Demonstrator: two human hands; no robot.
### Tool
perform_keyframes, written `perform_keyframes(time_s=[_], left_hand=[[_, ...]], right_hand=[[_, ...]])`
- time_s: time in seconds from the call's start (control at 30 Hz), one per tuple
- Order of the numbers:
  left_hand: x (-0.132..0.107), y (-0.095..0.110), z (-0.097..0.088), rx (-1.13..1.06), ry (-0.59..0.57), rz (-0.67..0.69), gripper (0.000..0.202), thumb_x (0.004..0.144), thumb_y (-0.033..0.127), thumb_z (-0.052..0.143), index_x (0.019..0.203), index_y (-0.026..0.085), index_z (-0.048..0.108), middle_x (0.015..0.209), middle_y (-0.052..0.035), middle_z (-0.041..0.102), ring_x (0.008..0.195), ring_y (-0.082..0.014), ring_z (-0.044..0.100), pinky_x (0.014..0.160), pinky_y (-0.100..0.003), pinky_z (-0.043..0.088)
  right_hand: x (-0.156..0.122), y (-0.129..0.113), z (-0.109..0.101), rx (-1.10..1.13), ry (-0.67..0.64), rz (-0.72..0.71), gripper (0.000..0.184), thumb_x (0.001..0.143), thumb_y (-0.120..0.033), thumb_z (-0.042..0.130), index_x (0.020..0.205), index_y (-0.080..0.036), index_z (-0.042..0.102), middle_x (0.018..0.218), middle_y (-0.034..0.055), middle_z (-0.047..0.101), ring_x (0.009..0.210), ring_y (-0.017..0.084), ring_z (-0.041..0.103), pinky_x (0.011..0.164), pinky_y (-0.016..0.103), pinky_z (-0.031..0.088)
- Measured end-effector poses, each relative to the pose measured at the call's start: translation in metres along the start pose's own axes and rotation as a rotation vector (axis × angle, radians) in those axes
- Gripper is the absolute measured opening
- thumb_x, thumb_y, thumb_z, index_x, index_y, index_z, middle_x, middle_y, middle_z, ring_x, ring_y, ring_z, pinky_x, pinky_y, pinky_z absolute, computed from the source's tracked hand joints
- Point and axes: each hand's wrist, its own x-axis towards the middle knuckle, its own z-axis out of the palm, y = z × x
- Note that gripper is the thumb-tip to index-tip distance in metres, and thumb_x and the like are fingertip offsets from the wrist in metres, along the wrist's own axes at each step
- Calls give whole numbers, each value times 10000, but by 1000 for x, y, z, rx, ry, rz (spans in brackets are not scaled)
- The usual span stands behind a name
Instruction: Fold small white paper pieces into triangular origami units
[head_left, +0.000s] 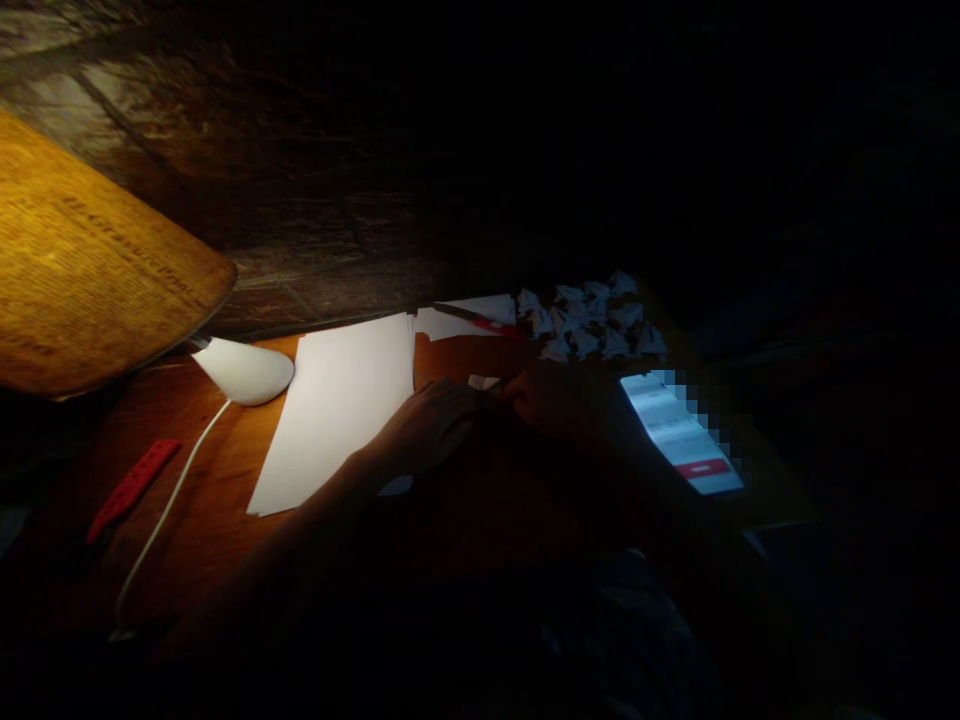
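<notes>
The scene is very dark, lit by a lamp at the left. My left hand (pixel 435 425) and my right hand (pixel 551 400) meet at the middle of the wooden table (pixel 202 500), fingers curled together around a small white folded paper piece (pixel 484 381). A stack of white paper sheets (pixel 337 405) lies just left of my left hand. Behind the hands sits a pile of several small folded paper pieces (pixel 592 318). A cut paper scrap (pixel 461 317) with a red-handled tool (pixel 487 324) on it lies at the back.
A lit phone (pixel 682 435) lies at the right of my right hand. A white lamp base (pixel 244 370) with its cord (pixel 165 510) stands at the left under a yellow-brown lampshade (pixel 90 270). A red ruler (pixel 131 488) lies near the left edge.
</notes>
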Motion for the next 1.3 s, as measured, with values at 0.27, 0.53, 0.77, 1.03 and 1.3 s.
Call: perform_keyframes(time_s=[0.27,0.53,0.77,1.03,1.3], left_hand=[[2,1,-1,-24,11,-3,332,986,187,541,1292,219,664,1293,-99,704,1089,-295,609,957,-484,504],[1,-3,-1,-88,26,28,369,971,169,541,1308,249,666,1334,-69,709,1140,-280,624,994,-486,497],[0,-4,-2,-61,38,65,350,971,175,558,1291,245,682,1323,-72,722,1117,-284,617,979,-490,503],[-3,-2,2,-53,-3,61,385,973,170,554,1342,244,636,1368,-73,691,1202,-293,611,1032,-504,493],[-3,-1,2,-52,-4,63,395,950,153,558,1332,228,629,1391,-95,668,1250,-301,594,1066,-514,476]], right_hand=[[7,0,11,91,129,26,344,973,-267,528,1118,-289,839,1061,68,824,969,260,734,860,368,492],[25,15,37,287,390,-64,246,971,-233,636,1153,-255,800,1159,55,762,1051,224,670,831,318,465],[36,26,47,348,373,-143,146,956,-245,698,1038,-230,818,1071,57,745,977,207,655,837,326,442],[39,33,52,407,365,-230,127,969,-228,674,988,-203,797,1042,63,741,966,205,645,860,331,433],[39,39,47,381,310,-297,140,952,-191,673,968,-204,812,999,65,721,944,201,638,834,329,428]])
